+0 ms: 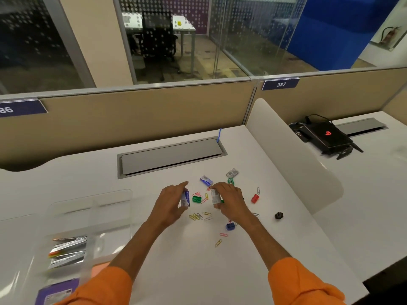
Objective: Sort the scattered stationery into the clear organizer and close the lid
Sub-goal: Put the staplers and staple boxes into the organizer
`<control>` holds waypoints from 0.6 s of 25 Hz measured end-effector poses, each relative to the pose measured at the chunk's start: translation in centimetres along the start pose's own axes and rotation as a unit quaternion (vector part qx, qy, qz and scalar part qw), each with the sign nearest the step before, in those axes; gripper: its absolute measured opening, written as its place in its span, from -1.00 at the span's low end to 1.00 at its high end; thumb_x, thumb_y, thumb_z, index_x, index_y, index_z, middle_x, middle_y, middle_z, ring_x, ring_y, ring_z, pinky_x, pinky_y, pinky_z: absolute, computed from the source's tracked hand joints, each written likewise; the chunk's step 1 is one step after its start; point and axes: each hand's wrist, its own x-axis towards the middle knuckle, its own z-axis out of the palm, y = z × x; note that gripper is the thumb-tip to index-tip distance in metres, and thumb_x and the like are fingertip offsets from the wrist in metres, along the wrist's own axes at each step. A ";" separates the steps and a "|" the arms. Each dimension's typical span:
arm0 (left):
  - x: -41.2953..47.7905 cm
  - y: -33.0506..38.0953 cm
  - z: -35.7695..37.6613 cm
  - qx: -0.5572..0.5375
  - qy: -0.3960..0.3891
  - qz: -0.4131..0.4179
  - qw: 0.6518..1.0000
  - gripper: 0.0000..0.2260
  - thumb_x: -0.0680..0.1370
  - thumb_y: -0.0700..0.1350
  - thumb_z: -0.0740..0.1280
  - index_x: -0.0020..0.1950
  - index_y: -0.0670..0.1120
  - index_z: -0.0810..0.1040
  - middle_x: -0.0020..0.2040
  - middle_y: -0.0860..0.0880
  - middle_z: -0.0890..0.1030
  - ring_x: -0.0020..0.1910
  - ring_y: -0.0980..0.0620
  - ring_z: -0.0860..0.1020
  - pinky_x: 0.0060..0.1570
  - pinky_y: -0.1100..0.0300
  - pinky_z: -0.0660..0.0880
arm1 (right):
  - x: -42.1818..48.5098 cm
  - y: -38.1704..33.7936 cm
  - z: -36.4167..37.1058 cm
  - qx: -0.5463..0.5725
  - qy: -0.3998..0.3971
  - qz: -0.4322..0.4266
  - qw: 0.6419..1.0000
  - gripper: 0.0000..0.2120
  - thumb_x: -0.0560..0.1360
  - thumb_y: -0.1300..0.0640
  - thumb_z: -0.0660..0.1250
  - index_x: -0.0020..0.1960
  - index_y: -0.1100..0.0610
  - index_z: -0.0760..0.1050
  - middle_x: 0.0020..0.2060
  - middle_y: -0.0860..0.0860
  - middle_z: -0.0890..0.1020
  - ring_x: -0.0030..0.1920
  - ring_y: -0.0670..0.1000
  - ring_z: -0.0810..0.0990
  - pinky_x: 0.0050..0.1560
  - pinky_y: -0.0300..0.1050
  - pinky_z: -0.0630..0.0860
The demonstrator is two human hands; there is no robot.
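The clear organizer (72, 234) is sitting open at the near left of the white table (187, 271), its lid (92, 203) lying back on the far side. Silver staple strips (68, 252) are lying in one compartment, and a purple pad (58, 291) is showing in the nearest one.

The left hand (170, 204) is gripping a small blue box (185, 198) upright between thumb and fingers. The right hand (230, 200) is closing around a white box (214, 196) in the same way. Both hands are hovering over the scattered clips.

Between and beneath the hands, coloured paper clips (199, 216) are lying loose, too many and too small for counting exactly. Four binder clips are showing: blue (230, 226) nearest, black (279, 216) to the right, then green (196, 199) and red (255, 198). Farther off, two more boxes are lying flat: a blue one (206, 180) and a grey one (232, 173).
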 end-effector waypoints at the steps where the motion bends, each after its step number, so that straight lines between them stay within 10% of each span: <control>1: -0.7 -0.7 -0.7 0.004 0.008 0.001 1.000 -0.36 0.46 -0.01 0.45 0.47 -0.01 0.26 0.31 0.01 0.49 0.29 0.00 0.42 0.27 0.13 0.36 | 0.1 -1.0 0.4 0.002 -0.002 -0.011 1.000 -0.46 0.42 0.15 0.45 0.33 -0.01 0.34 0.28 -0.04 0.45 0.29 0.02 0.39 0.24 -0.11 0.24; 15: -14.4 -15.9 -8.8 0.053 0.069 -0.113 0.990 -0.32 0.38 -0.01 0.52 0.43 -0.04 0.32 0.20 -0.01 0.58 0.21 -0.05 0.49 0.29 0.08 0.32 | 0.8 -21.4 10.1 0.047 -0.070 -0.167 0.982 -0.48 0.40 0.02 0.45 0.31 0.01 0.37 0.23 -0.05 0.44 0.24 0.01 0.38 0.16 -0.13 0.21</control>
